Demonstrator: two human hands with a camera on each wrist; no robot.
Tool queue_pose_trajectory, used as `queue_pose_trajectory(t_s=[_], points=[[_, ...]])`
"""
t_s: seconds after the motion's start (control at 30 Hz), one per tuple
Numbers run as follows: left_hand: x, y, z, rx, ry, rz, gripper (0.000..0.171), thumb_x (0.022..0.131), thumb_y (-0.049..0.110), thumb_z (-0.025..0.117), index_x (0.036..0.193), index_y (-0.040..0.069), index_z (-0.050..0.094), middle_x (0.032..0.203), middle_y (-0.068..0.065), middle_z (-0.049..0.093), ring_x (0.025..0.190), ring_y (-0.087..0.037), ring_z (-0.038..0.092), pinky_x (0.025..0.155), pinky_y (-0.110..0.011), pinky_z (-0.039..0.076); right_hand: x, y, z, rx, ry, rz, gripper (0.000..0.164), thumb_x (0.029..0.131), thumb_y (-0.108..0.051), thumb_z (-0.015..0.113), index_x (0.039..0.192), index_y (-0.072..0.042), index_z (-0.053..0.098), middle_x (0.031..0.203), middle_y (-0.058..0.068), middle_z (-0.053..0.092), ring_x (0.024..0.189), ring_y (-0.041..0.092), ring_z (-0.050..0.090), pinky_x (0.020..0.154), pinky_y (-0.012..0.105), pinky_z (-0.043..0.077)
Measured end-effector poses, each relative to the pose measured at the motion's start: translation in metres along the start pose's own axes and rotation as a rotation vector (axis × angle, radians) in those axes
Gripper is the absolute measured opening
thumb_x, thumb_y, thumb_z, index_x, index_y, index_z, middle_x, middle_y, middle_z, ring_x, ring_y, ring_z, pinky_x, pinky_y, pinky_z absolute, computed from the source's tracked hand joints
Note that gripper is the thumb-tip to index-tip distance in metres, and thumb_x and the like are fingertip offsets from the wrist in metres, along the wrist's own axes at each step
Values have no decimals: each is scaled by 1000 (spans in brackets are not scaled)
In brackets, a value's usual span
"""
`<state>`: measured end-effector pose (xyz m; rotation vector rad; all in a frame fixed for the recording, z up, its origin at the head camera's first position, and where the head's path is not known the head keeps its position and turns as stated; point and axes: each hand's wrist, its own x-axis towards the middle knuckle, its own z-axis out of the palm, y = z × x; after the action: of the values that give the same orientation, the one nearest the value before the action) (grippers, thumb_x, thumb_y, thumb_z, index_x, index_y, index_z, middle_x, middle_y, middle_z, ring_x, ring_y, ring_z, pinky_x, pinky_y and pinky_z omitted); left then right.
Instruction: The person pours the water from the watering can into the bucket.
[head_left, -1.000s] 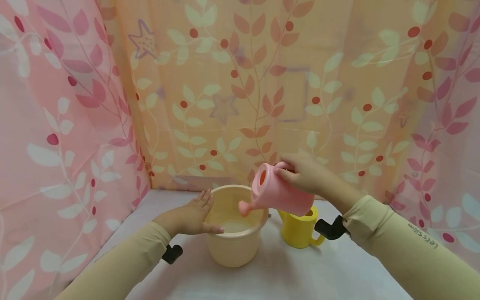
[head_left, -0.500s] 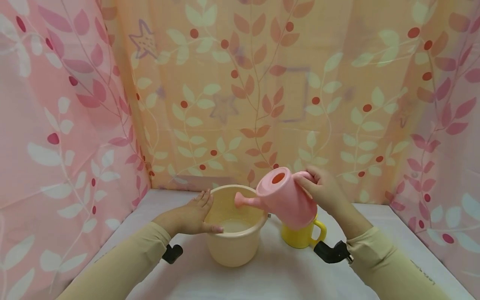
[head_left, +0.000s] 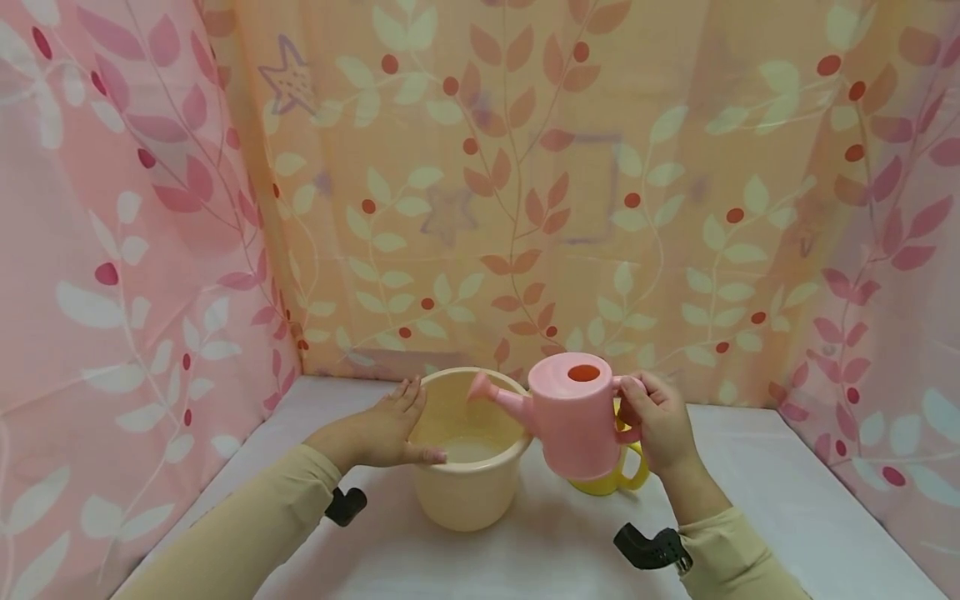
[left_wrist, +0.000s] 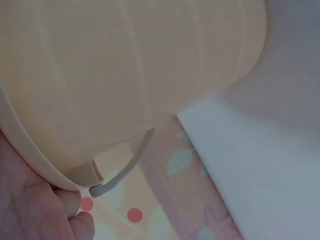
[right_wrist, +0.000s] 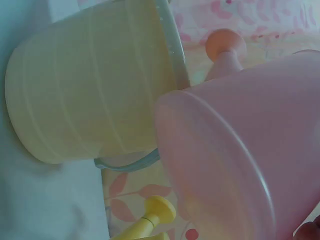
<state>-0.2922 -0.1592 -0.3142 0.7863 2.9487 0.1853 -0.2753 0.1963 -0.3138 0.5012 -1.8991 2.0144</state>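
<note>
My right hand (head_left: pixel 660 417) grips the handle of a pink toy watering can (head_left: pixel 573 425), holding it nearly upright. Its sprinkler spout (head_left: pixel 498 396) reaches over the rim of a cream bucket (head_left: pixel 468 500), and an orange-red opening shows in its top. My left hand (head_left: pixel 378 429) rests on the bucket's left rim, fingers straight and thumb stretched along the near side. In the left wrist view that hand (left_wrist: pixel 37 205) lies against the rim beside the grey bail handle (left_wrist: pixel 125 172). The right wrist view shows the can's base (right_wrist: pixel 215 170) close to the bucket wall (right_wrist: pixel 95 90).
A yellow watering can (head_left: pixel 633 471) stands behind the pink one, mostly hidden; its spout (right_wrist: pixel 155 215) shows in the right wrist view. Everything stands on a white table (head_left: pixel 585 550). Leaf-patterned curtains (head_left: pixel 480 208) enclose the back and sides.
The right hand has lowered and moved right, turning the pink watering can from tipped over the bucket to nearly upright. The left hand stays on the bucket rim.
</note>
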Motion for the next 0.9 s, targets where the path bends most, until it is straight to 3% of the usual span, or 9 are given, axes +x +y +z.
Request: queue_pose_trajectory(t_s=[0.23, 0.4, 0.6, 0.77, 0.9], points=[[-2, 2, -1, -18, 2, -1, 111, 76, 72, 49, 142, -10, 12, 149, -27, 1, 137, -38, -1, 109, -49, 12, -8, 7, -5, 176, 62, -54, 23, 96, -13, 47, 78, -9, 62, 56, 5, 39, 46, 14, 40, 38, 25, 46], [-1, 2, 0, -4, 2, -7, 111, 76, 72, 48, 142, -9, 11, 149, -26, -1, 137, -37, -1, 109, -49, 12, -10, 5, -18, 264, 70, -140, 25, 96, -9, 46, 78, -7, 63, 58, 3, 51, 49, 12, 52, 38, 27, 47], [1, 1, 0, 10, 8, -6, 112, 75, 75, 45, 143, -8, 10, 149, -25, -1, 138, -35, -2, 110, -47, 10, -19, -2, -50, 319, 110, -211, 27, 96, -6, 42, 80, -3, 63, 64, 6, 63, 56, 16, 65, 39, 31, 48], [0, 1, -2, -7, 8, 3, 115, 74, 76, 45, 142, -10, 10, 149, -25, -1, 138, -35, -2, 110, -48, 10, -33, -5, -82, 336, 210, -218, 28, 97, -7, 41, 82, 1, 63, 66, 9, 64, 57, 19, 65, 41, 30, 47], [0, 1, -1, 4, -12, -23, 113, 75, 76, 43, 143, -7, 8, 150, -21, -4, 138, -31, -4, 111, -44, 10, -43, -3, -102, 340, 350, -179, 26, 95, -10, 46, 83, 3, 65, 63, 10, 62, 55, 20, 64, 40, 31, 47]])
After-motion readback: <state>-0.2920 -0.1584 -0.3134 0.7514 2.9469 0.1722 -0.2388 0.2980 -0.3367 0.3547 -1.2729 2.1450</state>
